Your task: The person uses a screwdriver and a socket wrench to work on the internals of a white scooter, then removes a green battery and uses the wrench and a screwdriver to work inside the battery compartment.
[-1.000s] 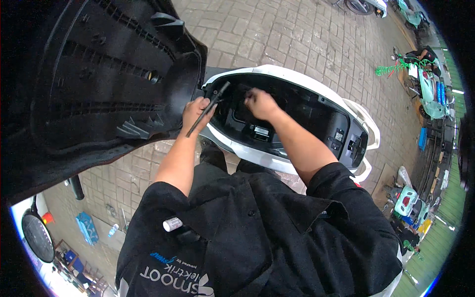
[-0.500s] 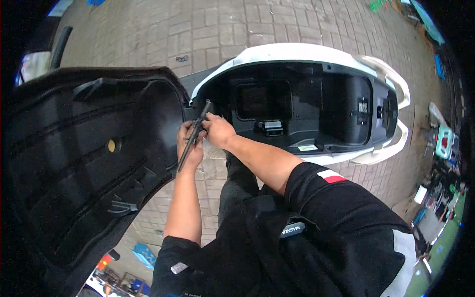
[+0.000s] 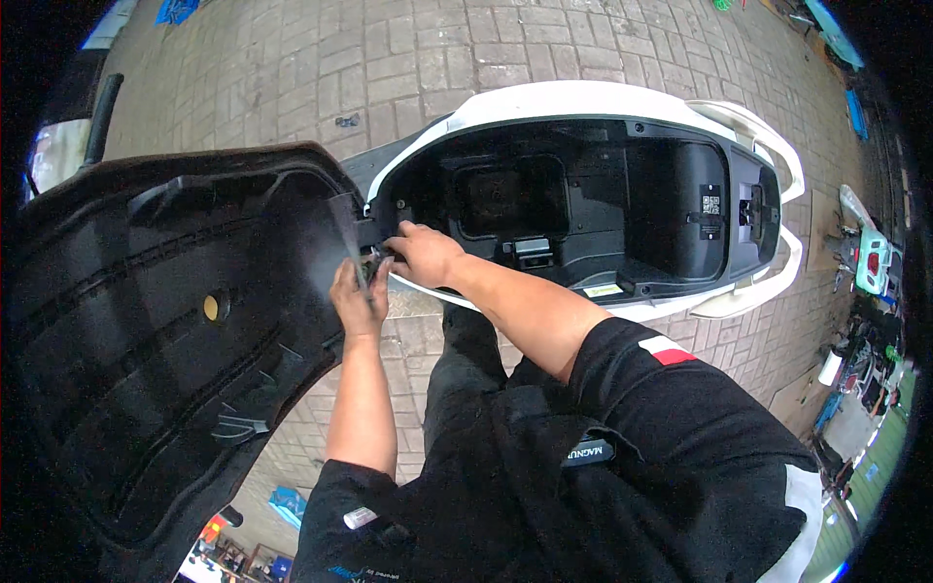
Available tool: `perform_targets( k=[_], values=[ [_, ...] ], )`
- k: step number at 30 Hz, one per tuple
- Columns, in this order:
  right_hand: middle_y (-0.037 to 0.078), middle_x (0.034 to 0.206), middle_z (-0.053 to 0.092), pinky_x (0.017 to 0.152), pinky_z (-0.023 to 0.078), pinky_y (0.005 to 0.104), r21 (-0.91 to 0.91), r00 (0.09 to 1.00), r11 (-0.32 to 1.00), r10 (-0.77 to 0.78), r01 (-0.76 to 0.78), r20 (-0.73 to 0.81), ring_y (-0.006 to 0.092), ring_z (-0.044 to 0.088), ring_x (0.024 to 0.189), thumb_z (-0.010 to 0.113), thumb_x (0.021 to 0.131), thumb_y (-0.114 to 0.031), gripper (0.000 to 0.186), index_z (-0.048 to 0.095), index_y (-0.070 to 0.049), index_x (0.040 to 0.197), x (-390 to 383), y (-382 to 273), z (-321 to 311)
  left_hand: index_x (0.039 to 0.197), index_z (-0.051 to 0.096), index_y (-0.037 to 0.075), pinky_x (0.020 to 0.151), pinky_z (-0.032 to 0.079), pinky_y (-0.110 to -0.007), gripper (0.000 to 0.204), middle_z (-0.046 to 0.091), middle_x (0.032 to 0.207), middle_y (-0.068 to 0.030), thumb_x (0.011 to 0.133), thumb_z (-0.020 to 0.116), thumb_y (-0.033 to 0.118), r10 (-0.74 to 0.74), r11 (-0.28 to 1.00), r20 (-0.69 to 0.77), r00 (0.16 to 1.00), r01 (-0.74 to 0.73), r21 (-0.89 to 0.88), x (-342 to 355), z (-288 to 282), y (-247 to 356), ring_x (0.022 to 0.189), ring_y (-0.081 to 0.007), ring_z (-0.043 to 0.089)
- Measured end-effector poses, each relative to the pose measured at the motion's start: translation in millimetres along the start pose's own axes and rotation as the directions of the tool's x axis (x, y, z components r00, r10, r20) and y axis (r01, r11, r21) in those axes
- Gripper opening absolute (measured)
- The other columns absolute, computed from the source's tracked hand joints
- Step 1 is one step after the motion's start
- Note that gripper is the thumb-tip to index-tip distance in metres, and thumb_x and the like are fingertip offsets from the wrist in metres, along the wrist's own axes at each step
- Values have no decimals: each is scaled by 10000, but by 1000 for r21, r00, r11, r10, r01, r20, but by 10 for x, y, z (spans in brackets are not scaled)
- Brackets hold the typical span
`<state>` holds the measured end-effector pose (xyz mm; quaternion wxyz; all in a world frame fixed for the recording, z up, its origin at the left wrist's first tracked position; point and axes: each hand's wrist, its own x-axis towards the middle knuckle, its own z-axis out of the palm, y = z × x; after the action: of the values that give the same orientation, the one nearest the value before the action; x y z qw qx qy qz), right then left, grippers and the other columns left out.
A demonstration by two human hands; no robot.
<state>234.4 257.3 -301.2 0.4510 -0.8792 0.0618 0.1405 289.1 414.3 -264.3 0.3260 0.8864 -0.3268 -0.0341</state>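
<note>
My left hand (image 3: pixel 360 299) is closed round a long, dark, rod-shaped tool (image 3: pixel 351 225), smeared by motion; its exact kind is not plain. The tool stands up from the fingers beside the seat's hinge end. Just to the right, my right hand (image 3: pixel 430 257) reaches over the front rim of a scooter's storage compartment (image 3: pixel 593 209). Its fingertips are bent close to the left hand and the hinge; whatever they pinch is too small to make out. The black underside of the raised seat (image 3: pixel 155 321) fills the left.
White body panels (image 3: pixel 583 97) and pale grab rails (image 3: pixel 792 165) surround the compartment. A small dark part (image 3: pixel 347 121) lies on the brick paving (image 3: pixel 408 58) beyond. Assorted items, including a teal piece with a red light (image 3: pixel 875 262), line the right edge.
The tool has swung from a diagonal across both hands to leaning up and left. My left hand has dropped slightly; my right hand has come off the tool's middle and shifted a little.
</note>
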Motion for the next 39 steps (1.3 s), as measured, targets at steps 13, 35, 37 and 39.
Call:
perform_targets(
  k=[13, 35, 37, 39],
  values=[
    [191, 1170, 518, 938, 488, 465, -38, 998, 998, 46, -44, 49, 383, 575, 1083, 561, 868, -177, 353, 599, -70, 1203, 3, -35, 181, 1280, 572, 37, 985, 464, -360, 407, 659, 1167, -135, 881, 641, 72, -231, 890, 218, 948, 296, -347, -81, -88, 273, 1116, -245, 620],
    [186, 1140, 569, 983, 460, 421, 119, 995, 993, -2, -10, 98, 365, 564, 1096, 613, 804, -98, 393, 592, -90, 1196, 20, -136, 126, 1281, 546, 38, 968, 466, -404, 465, 615, 1208, -183, 865, 679, 199, -118, 938, 101, 988, 144, -316, -244, -41, 214, 1141, -338, 594],
    [188, 1144, 573, 983, 461, 415, 141, 994, 990, 3, -19, 109, 355, 565, 1102, 623, 810, -106, 395, 596, -103, 1204, 40, -123, 143, 1262, 568, 43, 956, 475, -396, 412, 627, 1192, -187, 875, 656, 154, -109, 932, 95, 990, 135, -335, -210, -60, 142, 1119, -336, 609],
    [187, 1163, 576, 985, 461, 411, 118, 988, 988, -111, 99, 103, 352, 567, 1107, 633, 821, -126, 416, 580, -70, 1230, 93, 24, 273, 1159, 646, 51, 894, 508, -369, 314, 666, 1115, -184, 863, 673, 151, -40, 963, 224, 974, 98, -252, -140, -68, -37, 1023, -328, 654]
  ],
)
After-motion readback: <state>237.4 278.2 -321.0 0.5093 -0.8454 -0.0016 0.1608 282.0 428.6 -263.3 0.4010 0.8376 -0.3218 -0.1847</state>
